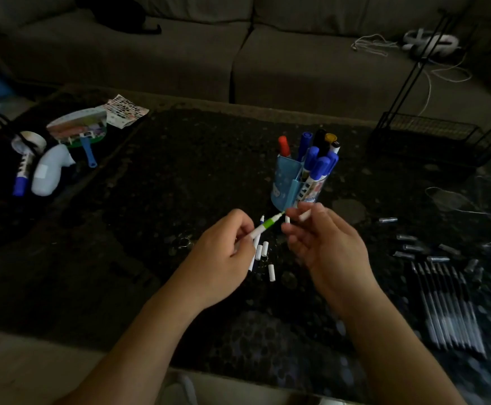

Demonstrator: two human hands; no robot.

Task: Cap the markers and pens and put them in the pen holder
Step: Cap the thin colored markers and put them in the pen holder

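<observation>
My left hand [226, 249] pinches a thin white pen with a green band [267, 225], its uncapped tip pointing up and right. My right hand [323, 241] holds a small white cap [305, 214] between thumb and fingers, just right of the pen's tip and apart from it. Behind both hands stands the blue pen holder [285, 182] with several capped markers [315, 159] in it. Under my hands lie loose white caps [272, 272] and another white pen [256, 252]. A row of several dark pens [448, 308] lies at the right, with grey caps [410, 247] scattered above it.
The dark patterned table [156, 206] carries a white bottle [48, 171], a blue-capped marker [22, 176], a roll of tape and a hand fan at the far left. A black wire rack [425, 138] stands at the back right. A grey sofa runs behind.
</observation>
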